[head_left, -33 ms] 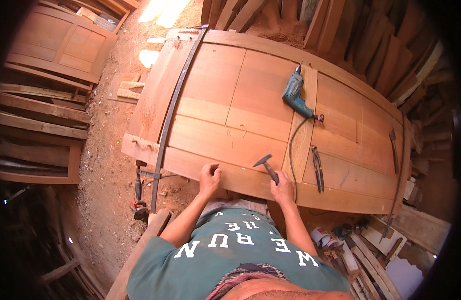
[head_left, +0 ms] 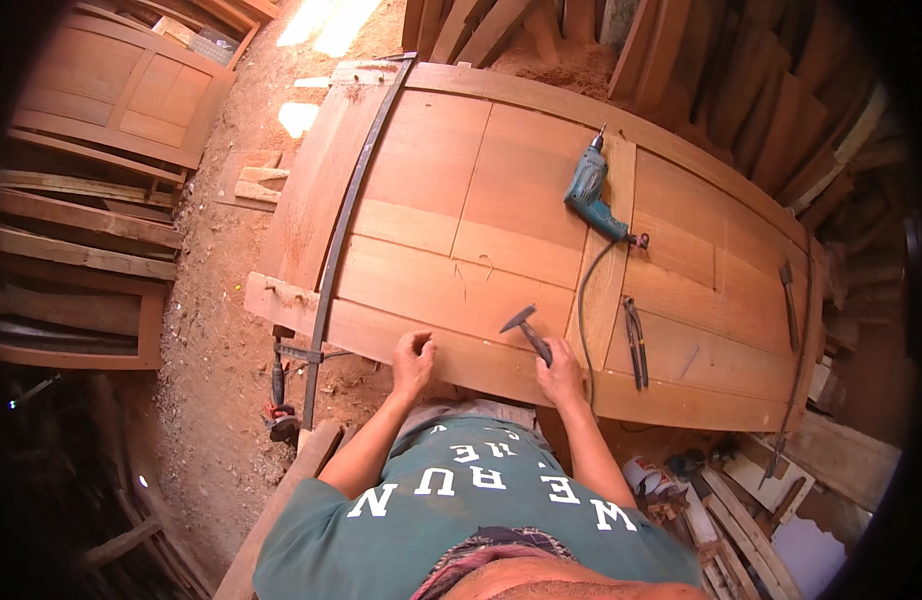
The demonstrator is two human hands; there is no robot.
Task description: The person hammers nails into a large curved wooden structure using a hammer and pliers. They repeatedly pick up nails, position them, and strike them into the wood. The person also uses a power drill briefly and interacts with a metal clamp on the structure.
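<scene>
A large panelled wooden door point(head_left: 401, 270) lies flat in front of me. My right hand point(head_left: 561, 378) is closed round the handle of a small hammer point(head_left: 521, 322), its head held over the door's near part. My left hand point(head_left: 413, 362) is at the near rail with its fingers curled and the thumb close to them; whatever is inside, if anything, is hidden. To the right of the hammer lie pincers point(head_left: 636, 345) with dark handles. A teal power drill point(head_left: 589, 185) rests farther back, its cord running toward me.
A long bar clamp point(head_left: 356, 200) crosses the door's left end, another clamp point(head_left: 796, 370) its right end. A chisel-like tool point(head_left: 788, 305) lies near the right end. Wooden boards point(head_left: 701, 60) lean at the back; door frames point(head_left: 111, 90) stand left. Offcuts point(head_left: 726, 530) lie lower right.
My left hand has shifted slightly to the left. The hammer in my right hand has also moved a little to the left. The tools lying on the door have stayed put.
</scene>
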